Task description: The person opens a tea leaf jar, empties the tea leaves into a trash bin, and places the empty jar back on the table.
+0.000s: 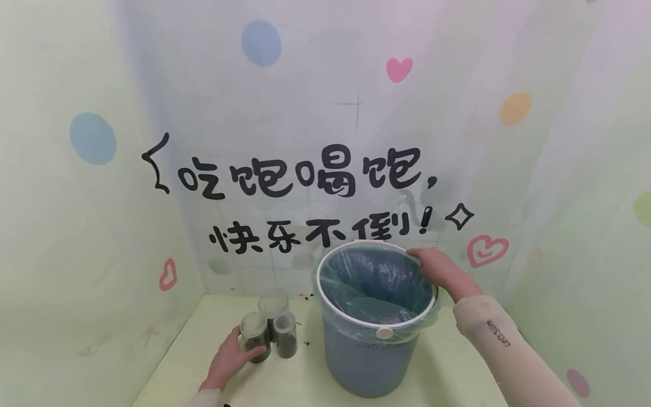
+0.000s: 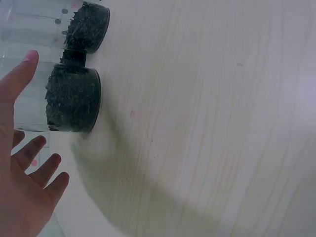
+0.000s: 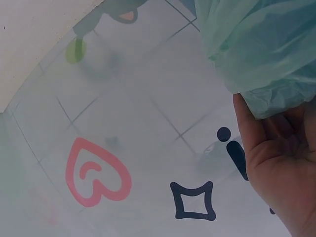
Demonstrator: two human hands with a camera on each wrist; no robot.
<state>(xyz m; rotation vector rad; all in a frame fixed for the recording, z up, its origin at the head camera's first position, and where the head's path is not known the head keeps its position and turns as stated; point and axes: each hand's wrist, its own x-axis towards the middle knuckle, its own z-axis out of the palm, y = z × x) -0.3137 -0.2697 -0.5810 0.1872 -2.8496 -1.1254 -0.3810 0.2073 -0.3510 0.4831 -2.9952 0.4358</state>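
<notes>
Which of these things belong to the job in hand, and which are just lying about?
Seemingly in the job:
three clear jars, left fingers at the front one
bin with green liner, right fingers at its edge

Seemingly just about:
scattered dark specks
wall lettering

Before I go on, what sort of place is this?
Most likely a small staged booth: walls printed with hearts and lettering close in a wood-grain surface that bears a lined bin and clear jars.
</notes>
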